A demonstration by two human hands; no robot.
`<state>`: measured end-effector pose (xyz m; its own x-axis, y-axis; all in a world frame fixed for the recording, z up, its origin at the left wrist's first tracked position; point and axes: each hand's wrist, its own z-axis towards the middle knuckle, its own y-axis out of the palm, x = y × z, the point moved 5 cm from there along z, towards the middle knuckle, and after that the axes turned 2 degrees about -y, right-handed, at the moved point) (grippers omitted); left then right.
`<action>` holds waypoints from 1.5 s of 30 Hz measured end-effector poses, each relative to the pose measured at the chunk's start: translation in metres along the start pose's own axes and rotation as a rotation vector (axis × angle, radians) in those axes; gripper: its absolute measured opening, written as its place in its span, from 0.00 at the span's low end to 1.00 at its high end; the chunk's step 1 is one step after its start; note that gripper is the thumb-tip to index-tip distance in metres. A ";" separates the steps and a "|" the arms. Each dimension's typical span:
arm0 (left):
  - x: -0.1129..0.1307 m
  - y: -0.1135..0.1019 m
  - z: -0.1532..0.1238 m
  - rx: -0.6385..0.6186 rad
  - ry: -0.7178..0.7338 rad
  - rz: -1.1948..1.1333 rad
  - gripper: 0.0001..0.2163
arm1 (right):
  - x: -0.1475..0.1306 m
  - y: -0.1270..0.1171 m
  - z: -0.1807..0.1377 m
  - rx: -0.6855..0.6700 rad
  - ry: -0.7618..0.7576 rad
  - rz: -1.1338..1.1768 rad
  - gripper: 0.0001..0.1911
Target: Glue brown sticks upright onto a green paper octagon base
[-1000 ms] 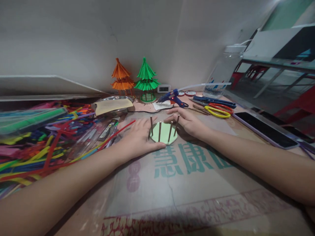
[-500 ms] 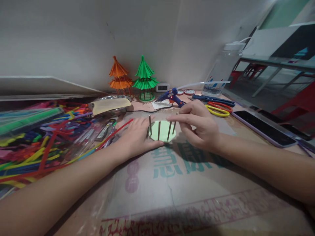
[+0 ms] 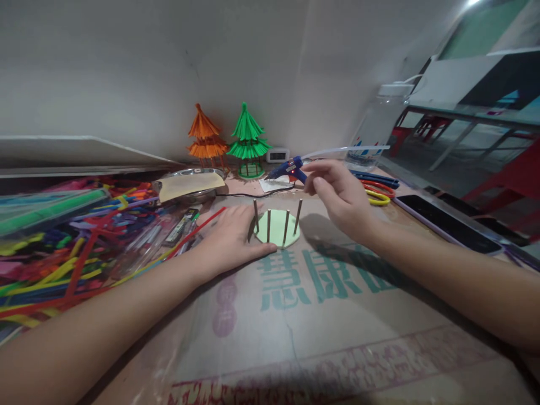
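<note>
A pale green octagonal base [image 3: 276, 228] with several thin brown sticks standing upright on it lies on the work surface. My left hand [image 3: 228, 239] rests flat at its left side, fingers spread, the thumb along the near edge of the base. Behind and to the right of the base, my right hand [image 3: 337, 194] is raised with its fingers loosely bent and apart. Its fingertips are beside the handle of a blue glue gun [image 3: 291, 167], which has a long clear glue stick in its back; whether they touch it I cannot tell.
An orange model pagoda [image 3: 206, 140] and a green one [image 3: 248, 140] stand by the wall. Colourful pipe cleaners [image 3: 63, 259] are heaped at left, near a metal dish [image 3: 202, 194]. At right are scissors [image 3: 377, 197], a phone [image 3: 447, 222] and a water bottle [image 3: 375, 124].
My right hand has left the sticks on the base and moved up and away to the glue gun's handle. My left hand stays beside the base.
</note>
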<state>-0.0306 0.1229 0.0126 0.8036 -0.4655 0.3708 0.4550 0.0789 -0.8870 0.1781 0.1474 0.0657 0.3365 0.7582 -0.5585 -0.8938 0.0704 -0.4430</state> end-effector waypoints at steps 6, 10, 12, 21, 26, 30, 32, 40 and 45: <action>-0.005 -0.001 0.004 -0.058 0.086 0.037 0.32 | 0.048 0.028 -0.007 -0.321 0.414 0.291 0.17; -0.022 0.000 0.010 -0.021 0.045 0.013 0.32 | 0.045 0.031 -0.011 -0.326 0.393 0.211 0.19; -0.032 0.002 0.012 0.005 0.010 0.004 0.29 | 0.044 0.029 -0.011 -0.308 0.420 0.159 0.19; -0.030 0.003 0.010 0.036 0.023 0.074 0.20 | 0.066 -0.028 0.034 -0.358 0.316 -0.426 0.13; -0.030 0.006 0.011 0.011 0.093 0.040 0.18 | 0.100 -0.052 0.033 -0.411 0.309 -0.703 0.14; -0.030 0.006 0.012 0.003 0.107 0.031 0.18 | 0.117 -0.056 0.027 -0.462 0.298 -0.777 0.13; -0.030 0.005 0.012 -0.001 0.105 0.040 0.18 | 0.120 -0.059 0.026 -0.498 0.304 -0.798 0.10; -0.028 0.005 0.011 0.013 0.083 0.027 0.18 | 0.104 -0.050 0.024 -0.493 0.325 -0.825 0.07; -0.027 -0.021 0.012 0.159 0.001 -0.110 0.14 | 0.046 -0.057 0.044 -0.364 0.300 -0.727 0.05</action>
<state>-0.0570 0.1450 0.0242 0.7451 -0.4800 0.4631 0.5951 0.1651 -0.7865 0.2312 0.2066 0.0961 0.8974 0.3990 -0.1885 -0.2933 0.2201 -0.9303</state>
